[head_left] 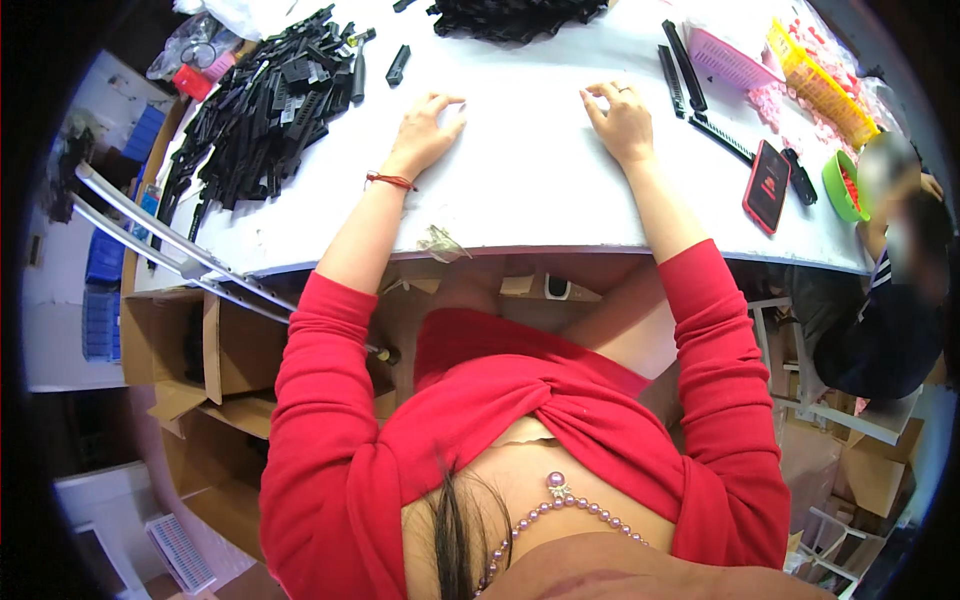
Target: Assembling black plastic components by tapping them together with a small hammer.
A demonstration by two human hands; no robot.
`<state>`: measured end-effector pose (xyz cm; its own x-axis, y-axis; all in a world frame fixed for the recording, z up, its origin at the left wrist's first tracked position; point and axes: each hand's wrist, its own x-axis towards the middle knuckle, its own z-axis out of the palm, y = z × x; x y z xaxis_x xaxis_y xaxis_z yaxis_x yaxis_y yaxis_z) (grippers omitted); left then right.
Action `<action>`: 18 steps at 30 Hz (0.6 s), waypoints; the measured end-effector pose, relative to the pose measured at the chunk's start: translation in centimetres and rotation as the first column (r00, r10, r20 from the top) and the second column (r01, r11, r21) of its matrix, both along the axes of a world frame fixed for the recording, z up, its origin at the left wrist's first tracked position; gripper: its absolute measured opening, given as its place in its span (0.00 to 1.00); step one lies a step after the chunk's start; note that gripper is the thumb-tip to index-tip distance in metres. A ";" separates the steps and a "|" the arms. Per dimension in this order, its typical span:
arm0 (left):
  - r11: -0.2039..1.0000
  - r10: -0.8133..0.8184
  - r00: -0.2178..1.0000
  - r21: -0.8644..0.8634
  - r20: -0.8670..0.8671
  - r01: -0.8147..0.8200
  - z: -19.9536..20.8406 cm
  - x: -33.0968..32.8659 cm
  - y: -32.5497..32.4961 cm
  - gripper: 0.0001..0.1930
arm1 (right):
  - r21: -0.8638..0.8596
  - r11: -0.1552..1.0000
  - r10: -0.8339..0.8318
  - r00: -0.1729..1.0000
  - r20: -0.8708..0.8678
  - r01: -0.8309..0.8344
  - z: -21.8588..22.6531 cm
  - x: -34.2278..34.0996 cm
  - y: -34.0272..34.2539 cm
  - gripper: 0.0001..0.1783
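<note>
My left hand (426, 132) rests on the white table with nothing in it, its fingers loosely bent and apart. A red cord bracelet is around that wrist. My right hand (624, 124) also lies empty on the table, fingers slightly curled and apart, with a ring on one finger. Left of my left hand is a large heap of long black plastic pieces (262, 125). Closest to that hand is a short black piece (398, 66) lying alone. Near my right hand lie several long black pieces, one with comb-like teeth (722, 138).
A red-edged phone (767, 187) lies at the right, beside a green bowl (846, 187) of red bits. Pink (732, 58) and yellow baskets (822, 82) stand behind. A black pile (520, 16) is at the far edge. Another person (890, 290) sits at the right. Cardboard boxes (240, 350) stand below left.
</note>
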<state>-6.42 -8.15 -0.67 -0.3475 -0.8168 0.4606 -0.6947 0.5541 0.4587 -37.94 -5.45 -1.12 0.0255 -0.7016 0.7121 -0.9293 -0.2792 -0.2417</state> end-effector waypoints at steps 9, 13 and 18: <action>1.000 -0.026 0.999 0.010 0.022 0.026 0.5 0.4 -0.4 0.15 | 0.008 0.998 0.061 0.998 -0.015 -0.061 -0.1 1.0 0.2 0.11; 1.000 -0.027 0.999 -0.010 0.042 0.027 0.8 -0.2 0.0 0.15 | -0.024 0.993 0.116 0.993 0.019 -0.116 0.4 0.4 0.7 0.11; 1.000 -0.001 1.000 0.019 -0.016 0.002 0.8 -0.1 0.2 0.15 | -0.045 0.996 0.091 0.966 0.244 -0.082 0.8 0.1 0.4 0.08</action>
<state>-6.47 -7.94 0.14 -0.3417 -0.8251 0.4500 -0.6864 0.5461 0.4802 -37.87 -5.04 -0.34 -0.0932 -0.6798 0.7274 -0.8147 -0.3679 -0.4482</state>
